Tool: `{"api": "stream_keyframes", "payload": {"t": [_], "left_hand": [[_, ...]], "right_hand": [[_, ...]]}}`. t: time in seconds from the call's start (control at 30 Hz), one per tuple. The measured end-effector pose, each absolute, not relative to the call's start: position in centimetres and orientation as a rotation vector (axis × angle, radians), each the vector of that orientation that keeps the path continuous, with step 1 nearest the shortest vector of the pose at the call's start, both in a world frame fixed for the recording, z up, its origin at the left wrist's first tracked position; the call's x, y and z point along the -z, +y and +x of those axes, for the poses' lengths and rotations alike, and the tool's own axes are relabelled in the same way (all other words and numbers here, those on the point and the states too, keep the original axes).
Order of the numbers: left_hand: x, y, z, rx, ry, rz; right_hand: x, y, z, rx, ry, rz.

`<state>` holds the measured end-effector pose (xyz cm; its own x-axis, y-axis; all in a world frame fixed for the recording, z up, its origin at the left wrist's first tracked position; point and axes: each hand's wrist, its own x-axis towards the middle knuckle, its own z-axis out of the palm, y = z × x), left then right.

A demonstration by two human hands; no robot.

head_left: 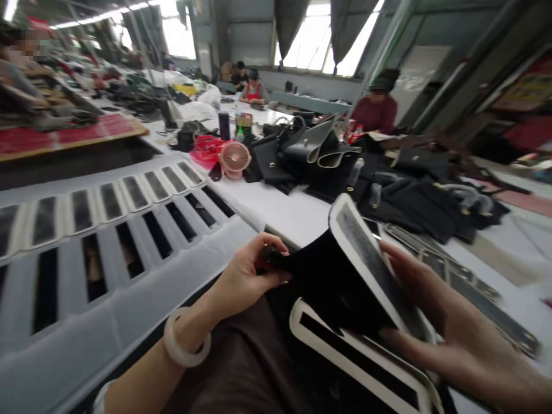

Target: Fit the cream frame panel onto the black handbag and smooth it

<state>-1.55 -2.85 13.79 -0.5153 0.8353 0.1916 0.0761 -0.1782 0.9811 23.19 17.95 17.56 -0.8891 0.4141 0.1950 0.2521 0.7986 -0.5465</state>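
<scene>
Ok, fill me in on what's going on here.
A person is holding a black piece with a pale-edged panel on it. The left hand pinches one end, and the right hand grips the panel side. On the left lies a row of pale-edged dark strips; ahead are a pink fan and a heap of black goods. Other people sit farther back.

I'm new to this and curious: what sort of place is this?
Probably a bag or leather-goods workshop: black bag-like pieces lie heaped on a table, white-edged panels lie in a row, and other people are further back.
</scene>
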Motion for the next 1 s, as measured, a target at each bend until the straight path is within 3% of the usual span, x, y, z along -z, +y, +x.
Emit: {"api": "stream_keyframes", "payload": {"t": [0.13, 0.27, 0.53, 0.77, 1.0], "left_hand": [[-14.1, -0.8, 0.7, -1.590, 1.516, 1.210], [-13.7, 0.5, 2.7, -1.496, 1.604, 1.340], [-12.1, 0.6, 3.9, -1.337, 1.748, 1.451], [-8.5, 1.3, 5.0, -1.146, 1.820, 1.411], [-5.9, 1.0, 3.6, -1.271, 1.798, 1.371]], "right_hand": [[-18.7, 17.3, 26.1, -0.825, -2.648, -0.717], [-17.4, 16.5, 29.2, -0.663, -2.625, -0.813], [-13.0, 15.1, 31.3, -0.549, -2.648, -0.762], [-12.7, 15.1, 31.2, -0.424, -2.818, -0.755], [-12.7, 14.7, 30.6, -0.177, -2.947, -0.706]]}}
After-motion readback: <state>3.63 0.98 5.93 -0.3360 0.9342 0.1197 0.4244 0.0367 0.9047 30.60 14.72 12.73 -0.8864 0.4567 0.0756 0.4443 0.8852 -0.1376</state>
